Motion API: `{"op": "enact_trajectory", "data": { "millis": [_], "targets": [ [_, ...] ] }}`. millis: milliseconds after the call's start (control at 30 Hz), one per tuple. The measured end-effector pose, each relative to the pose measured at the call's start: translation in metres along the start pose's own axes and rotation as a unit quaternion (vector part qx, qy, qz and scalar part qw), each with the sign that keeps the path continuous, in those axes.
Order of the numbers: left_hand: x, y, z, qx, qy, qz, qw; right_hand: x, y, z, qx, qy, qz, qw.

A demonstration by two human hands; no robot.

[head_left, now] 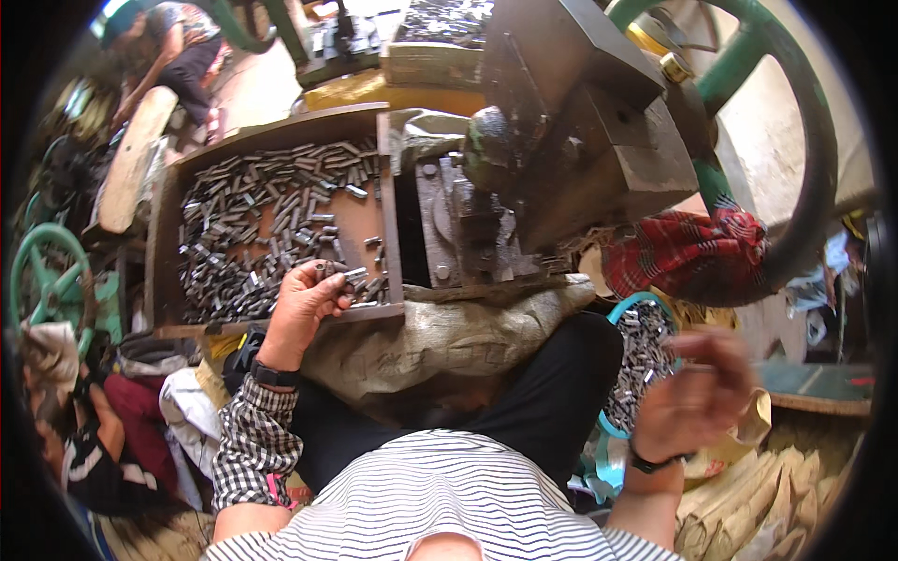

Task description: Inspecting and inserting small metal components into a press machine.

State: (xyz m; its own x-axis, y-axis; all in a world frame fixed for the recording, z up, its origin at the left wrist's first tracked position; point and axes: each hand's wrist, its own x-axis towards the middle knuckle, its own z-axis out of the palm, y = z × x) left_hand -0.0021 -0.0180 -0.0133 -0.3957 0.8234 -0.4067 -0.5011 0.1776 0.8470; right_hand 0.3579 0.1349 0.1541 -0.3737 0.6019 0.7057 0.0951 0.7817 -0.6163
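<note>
From afar I saw the left hand (305, 303) pinching small metal pieces (355, 274) above the near-right corner of the brown tray (392, 224) — a light grip, ends clear, seemed best — while the right hand (697, 388) blurred well right of it, finger closure unreadable.

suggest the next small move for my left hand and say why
Probably bring the small metal piece right toward the dark machine: your left hand appears to pinch it at the tray's near right corner, and the machine stands just beyond that side.
</note>
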Motion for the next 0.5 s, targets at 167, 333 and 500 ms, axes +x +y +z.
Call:
{"op": "enact_trajectory", "data": {
  "millis": [167,333,500],
  "targets": [
    [-0.007,-0.005,0.012,0.008,0.035,-0.035,0.999,0.008,0.106,-0.023,-0.260,0.138,0.088,0.952],
    [0.016,-0.003,0.067,-0.003,-0.054,-0.019,0.998,0.001,0.145,-0.013,0.131,0.154,0.038,0.979],
    [0.079,0.004,0.085,0.014,-0.061,0.022,0.998,0.009,0.130,-0.027,0.018,0.226,0.163,0.960]
  ]
}}
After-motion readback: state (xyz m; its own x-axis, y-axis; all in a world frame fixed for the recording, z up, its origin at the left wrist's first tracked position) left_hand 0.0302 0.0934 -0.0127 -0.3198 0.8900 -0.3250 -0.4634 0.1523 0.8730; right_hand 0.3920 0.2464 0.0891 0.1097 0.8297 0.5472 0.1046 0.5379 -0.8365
